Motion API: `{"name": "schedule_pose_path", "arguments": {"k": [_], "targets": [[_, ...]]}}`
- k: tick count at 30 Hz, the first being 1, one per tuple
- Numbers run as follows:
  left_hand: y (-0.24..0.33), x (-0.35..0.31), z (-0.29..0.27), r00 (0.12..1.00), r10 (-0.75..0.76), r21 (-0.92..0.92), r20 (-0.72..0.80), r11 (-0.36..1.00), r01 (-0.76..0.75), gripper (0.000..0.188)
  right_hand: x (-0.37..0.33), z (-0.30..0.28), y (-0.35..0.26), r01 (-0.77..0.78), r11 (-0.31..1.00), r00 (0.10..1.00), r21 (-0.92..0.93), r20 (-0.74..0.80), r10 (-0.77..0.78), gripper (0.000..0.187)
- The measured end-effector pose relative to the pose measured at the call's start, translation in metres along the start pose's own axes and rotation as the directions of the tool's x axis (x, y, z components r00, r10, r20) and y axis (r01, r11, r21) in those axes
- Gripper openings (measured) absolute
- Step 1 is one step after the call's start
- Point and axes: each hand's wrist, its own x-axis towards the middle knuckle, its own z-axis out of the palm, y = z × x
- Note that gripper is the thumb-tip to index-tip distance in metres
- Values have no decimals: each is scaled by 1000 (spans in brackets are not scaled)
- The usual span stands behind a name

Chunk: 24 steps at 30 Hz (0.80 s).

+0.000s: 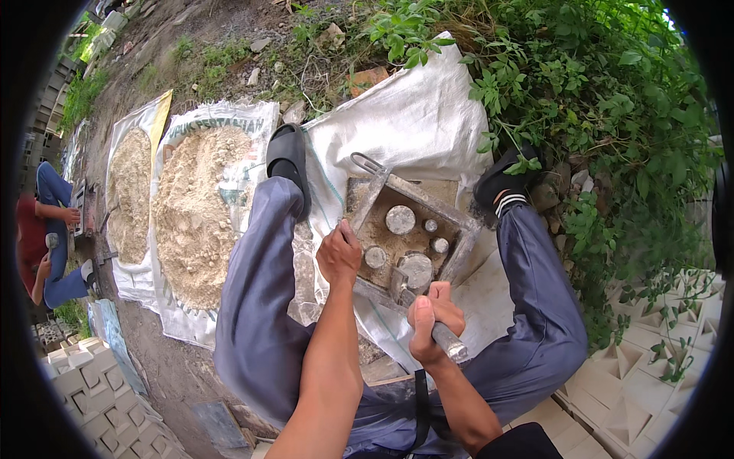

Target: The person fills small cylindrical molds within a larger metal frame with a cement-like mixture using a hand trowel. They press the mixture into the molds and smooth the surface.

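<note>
A grey box-shaped mould (428,200) with a loop handle (367,161) lies between my feet on a white woven sack (390,118). Inside it, several round grey plugs (400,219), large and small, stand in sandy material. My left hand (339,254) is closed at the mould's left edge; its fingertips are partly hidden. In my right hand (436,321) is a hammer-like tool with a round grey handle (449,343). Its flat metal head (398,284) is over the mould's near side, beside a large plug (416,269).
Two sacks carry heaps of pale sandy powder (202,214) on the left. A co-worker (53,229) sits at the far left, holding a tool. Leafy plants (581,99) crowd the right. Pale moulded blocks (634,382) are stacked at lower right, others (99,390) at lower left.
</note>
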Motion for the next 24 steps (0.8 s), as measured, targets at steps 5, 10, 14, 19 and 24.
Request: {"name": "schedule_pose_path", "arguments": {"k": [5,10,14,19,24], "targets": [[8,0,-1,1000,15,-32,7,999,-15,45,-24,15,47,176,984,983,34,54,-178,36],[4,2,2,1000,2,-29,-20,1000,-3,46,9,4,-5,77,995,997,-65,-5,-78,39],[11,-2,2,1000,12,-35,2,999,-12,46,29,14,-1,176,977,982,-122,-40,-182,41],[-1,2,3,1000,-12,-26,6,1000,12,44,56,24,-1,-36,999,999,-8,16,36,40],[3,2,2,1000,3,-39,-20,999,-4,43,42,6,-12,-325,896,917,301,-131,377,42]]}}
